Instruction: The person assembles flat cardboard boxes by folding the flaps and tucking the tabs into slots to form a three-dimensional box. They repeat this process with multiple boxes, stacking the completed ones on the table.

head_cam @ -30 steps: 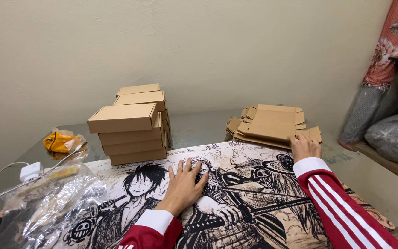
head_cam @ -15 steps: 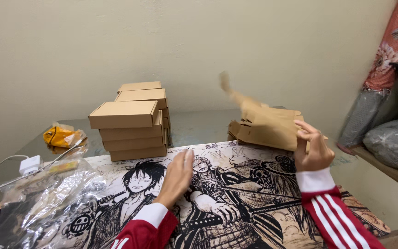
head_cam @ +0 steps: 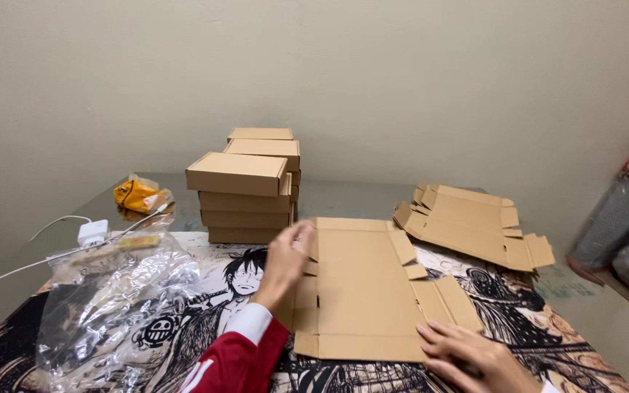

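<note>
Flat carton blank [head_cam: 362,284]: unfolded die-cut sheet of plain brown corrugated board, matte, with notched side flaps and crease lines; lies flat at the centre of the printed mat [head_cam: 205,320].

Left hand [head_cam: 285,263]: at 9 o'clock of the blank, fingers extended and loosely spread, resting on the blank's left edge and flaps; red sleeve with white trim. Whether any finger curls under the edge cannot be told; the hand is blurred.

Right hand [head_cam: 467,356]: at 5 o'clock of the blank, flat and open, fingertips pressing on the blank's lower right corner; nothing gripped.

Stack of flat blanks [head_cam: 475,225]: same brown board, several sheets, slightly fanned, at 2 o'clock of the central blank, apart from it.

Folded boxes [head_cam: 252,185]: shallow rectangular lidded cartons, crisp-edged, in two adjoining piles at 11 o'clock.

Clear plastic bag [head_cam: 118,298]: crinkled, glossy film, at 9 o'clock on the mat.

Yellow packet [head_cam: 136,196]: crumpled, far at 10 o'clock.

White charger [head_cam: 92,233] with thin white cable, beside the packet.

Mat: black-and-white comic illustration, smooth surface.
</note>
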